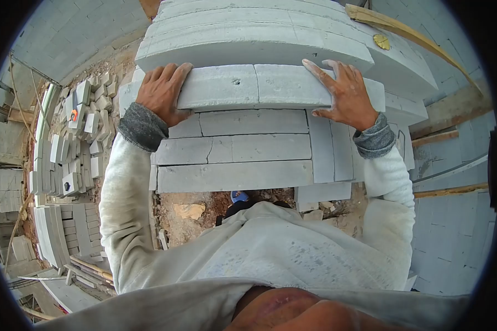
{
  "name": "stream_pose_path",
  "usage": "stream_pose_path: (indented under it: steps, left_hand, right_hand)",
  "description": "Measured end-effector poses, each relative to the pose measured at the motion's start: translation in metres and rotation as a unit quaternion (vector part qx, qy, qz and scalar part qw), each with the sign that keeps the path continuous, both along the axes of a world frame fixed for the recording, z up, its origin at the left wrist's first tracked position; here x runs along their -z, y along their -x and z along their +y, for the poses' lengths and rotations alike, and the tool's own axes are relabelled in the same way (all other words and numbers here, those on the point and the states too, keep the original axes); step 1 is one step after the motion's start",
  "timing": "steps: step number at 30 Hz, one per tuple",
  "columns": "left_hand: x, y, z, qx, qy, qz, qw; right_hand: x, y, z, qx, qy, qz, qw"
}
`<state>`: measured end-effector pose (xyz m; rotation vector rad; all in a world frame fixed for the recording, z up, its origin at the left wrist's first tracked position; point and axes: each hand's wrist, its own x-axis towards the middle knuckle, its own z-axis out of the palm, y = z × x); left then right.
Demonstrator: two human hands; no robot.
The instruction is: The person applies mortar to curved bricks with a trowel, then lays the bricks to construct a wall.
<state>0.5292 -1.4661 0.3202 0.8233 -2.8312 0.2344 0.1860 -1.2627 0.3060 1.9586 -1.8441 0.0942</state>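
Observation:
A long pale grey block [226,87] with a thin crack line near its middle lies across the front of a block stack. My left hand [163,92] is wrapped over its left end, fingers on the top far edge and thumb on the near side. At the right end my right hand [343,92] grips it, thumb toward the near lower edge and fingers spread over the far edge. Nearer to me, several flat blocks [232,148] lie in rows, one with a dark crack. Behind the held block rise more stacked long blocks [259,41].
Broken block pieces [96,105] are heaped at the left, beside smaller stacked blocks [74,226]. A curved wooden plank [408,34] runs along the right back. Rubble ground [190,212] shows by my feet. A block wall [458,220] stands at the right.

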Motion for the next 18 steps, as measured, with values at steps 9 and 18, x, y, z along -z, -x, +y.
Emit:
stream_pose_path:
  steps: [9,18]
  left_hand:
    - [0.017,-0.015,0.042,0.003,0.047,0.099,0.994]
    - [-0.023,-0.081,0.207,-0.148,0.078,0.097,0.981]
  right_hand:
    - [0.014,-0.005,0.026,-0.082,0.064,-0.099,0.99]
    - [-0.01,-0.03,0.06,-0.258,0.065,-0.123,0.956]
